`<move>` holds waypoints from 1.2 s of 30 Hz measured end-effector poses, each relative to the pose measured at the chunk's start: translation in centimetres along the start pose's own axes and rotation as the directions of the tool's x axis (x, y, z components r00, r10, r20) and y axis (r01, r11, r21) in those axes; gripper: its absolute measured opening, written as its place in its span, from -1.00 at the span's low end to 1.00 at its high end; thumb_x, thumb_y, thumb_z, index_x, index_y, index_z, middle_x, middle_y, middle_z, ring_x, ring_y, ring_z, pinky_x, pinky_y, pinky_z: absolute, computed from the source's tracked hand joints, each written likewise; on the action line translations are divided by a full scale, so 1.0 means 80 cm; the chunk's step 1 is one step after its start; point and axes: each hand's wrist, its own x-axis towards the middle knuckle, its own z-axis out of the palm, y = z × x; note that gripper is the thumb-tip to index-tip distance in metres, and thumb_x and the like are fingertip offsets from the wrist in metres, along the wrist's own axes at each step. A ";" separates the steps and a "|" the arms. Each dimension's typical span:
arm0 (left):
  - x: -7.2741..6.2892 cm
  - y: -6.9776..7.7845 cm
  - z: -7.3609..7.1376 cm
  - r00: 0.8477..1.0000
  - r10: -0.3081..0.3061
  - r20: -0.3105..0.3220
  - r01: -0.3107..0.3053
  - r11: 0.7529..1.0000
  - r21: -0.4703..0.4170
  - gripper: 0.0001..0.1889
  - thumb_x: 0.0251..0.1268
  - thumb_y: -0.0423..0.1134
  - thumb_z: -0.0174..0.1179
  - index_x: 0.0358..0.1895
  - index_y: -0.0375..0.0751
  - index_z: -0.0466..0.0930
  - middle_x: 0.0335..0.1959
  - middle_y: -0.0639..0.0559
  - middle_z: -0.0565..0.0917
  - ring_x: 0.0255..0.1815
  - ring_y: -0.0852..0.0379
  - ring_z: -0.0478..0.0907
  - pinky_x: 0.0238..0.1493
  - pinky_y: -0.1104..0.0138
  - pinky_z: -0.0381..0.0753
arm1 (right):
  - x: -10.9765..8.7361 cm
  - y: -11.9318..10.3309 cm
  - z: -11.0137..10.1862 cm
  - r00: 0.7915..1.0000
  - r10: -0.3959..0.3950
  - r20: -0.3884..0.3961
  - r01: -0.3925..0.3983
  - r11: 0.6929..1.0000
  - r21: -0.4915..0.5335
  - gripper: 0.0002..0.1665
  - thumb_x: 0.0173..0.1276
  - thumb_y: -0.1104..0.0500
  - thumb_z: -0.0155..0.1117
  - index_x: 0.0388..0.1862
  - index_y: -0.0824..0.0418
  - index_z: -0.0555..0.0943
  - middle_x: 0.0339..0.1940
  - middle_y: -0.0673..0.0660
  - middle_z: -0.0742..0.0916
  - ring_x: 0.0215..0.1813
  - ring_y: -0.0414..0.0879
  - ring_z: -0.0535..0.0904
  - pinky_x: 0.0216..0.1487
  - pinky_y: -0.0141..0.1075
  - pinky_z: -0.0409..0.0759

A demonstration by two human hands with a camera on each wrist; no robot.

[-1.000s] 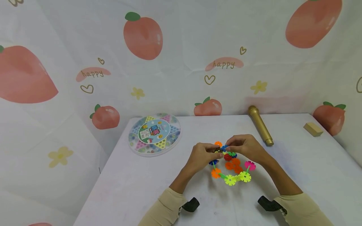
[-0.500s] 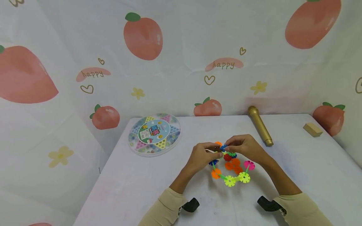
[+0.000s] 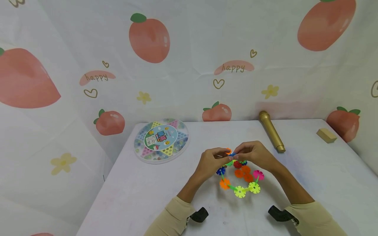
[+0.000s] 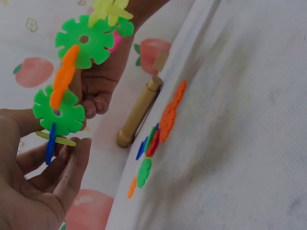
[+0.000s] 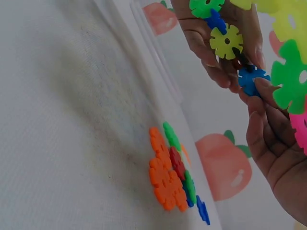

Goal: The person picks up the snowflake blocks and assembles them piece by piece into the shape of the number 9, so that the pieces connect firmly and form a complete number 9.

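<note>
A chain of interlocking plastic snowflake discs hangs in a loop between my hands, with yellow (image 3: 240, 192), orange (image 3: 225, 183) and pink (image 3: 258, 175) links in the head view. My left hand (image 3: 210, 164) grips one end of it, around a yellow disc (image 5: 227, 41) and a dark piece largely hidden by fingers. With thumb and fingers, my right hand (image 3: 256, 155) pinches a blue snowflake disc (image 5: 252, 80), which meets the dark piece. Whether the two are slotted together I cannot tell. Below lie loose discs, among them orange (image 3: 245, 169) and red (image 3: 237, 164) ones.
A round board-game box (image 3: 160, 141) lies at the back left of the white table (image 3: 133, 196). Behind my right hand is a gold microphone-shaped tube (image 3: 272, 131), with a small wooden block (image 3: 326, 135) farther right. A printed cloth hangs behind.
The blue disc has turned and come closer to my left fingers, and my hands have drawn slightly together. The hanging chain has swung a little left and lower.
</note>
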 end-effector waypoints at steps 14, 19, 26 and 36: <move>0.003 -0.002 -0.001 1.000 -0.003 -0.016 0.003 1.000 -0.010 -0.84 0.41 -0.19 0.43 -0.11 -0.18 0.87 -0.33 0.01 0.84 -0.40 0.21 0.76 -0.23 0.31 0.79 | 0.001 0.006 -0.001 0.999 0.033 0.022 -0.032 0.999 -0.024 -0.84 0.49 0.12 0.43 -0.09 0.18 0.78 -0.17 0.38 0.82 -0.15 0.31 0.74 -0.09 -0.04 0.77; 0.003 -0.001 -0.004 0.999 -0.023 -0.033 0.023 1.000 -0.007 -0.83 0.40 -0.22 0.44 -0.11 -0.23 0.87 -0.35 0.02 0.84 -0.42 0.21 0.77 -0.24 0.35 0.79 | -0.001 0.012 -0.011 0.997 0.063 -0.035 -0.065 0.996 -0.057 -0.73 0.51 0.07 0.41 -0.02 0.26 0.77 -0.11 0.27 0.83 -0.14 0.24 0.75 -0.07 -0.03 0.76; 0.002 0.000 -0.007 0.999 -0.050 -0.023 0.050 0.999 -0.009 -0.83 0.42 -0.22 0.42 -0.12 -0.25 0.87 -0.38 0.00 0.82 -0.42 0.19 0.76 -0.22 0.37 0.78 | -0.001 0.026 -0.019 0.991 0.120 -0.058 -0.126 0.986 -0.109 -0.65 0.51 0.12 0.40 0.09 0.35 0.73 0.00 0.27 0.82 -0.03 0.12 0.76 -0.04 -0.14 0.80; 0.003 0.004 -0.012 0.992 -0.124 0.014 0.125 0.991 -0.052 -0.81 0.39 -0.20 0.45 -0.08 -0.23 0.86 -0.37 -0.03 0.83 -0.41 0.18 0.77 -0.28 0.39 0.75 | 0.002 0.038 -0.018 0.980 0.195 -0.041 -0.199 0.951 -0.236 -0.67 0.45 0.20 0.44 0.13 0.31 0.74 0.01 0.18 0.81 0.06 0.06 0.70 -0.02 -0.22 0.79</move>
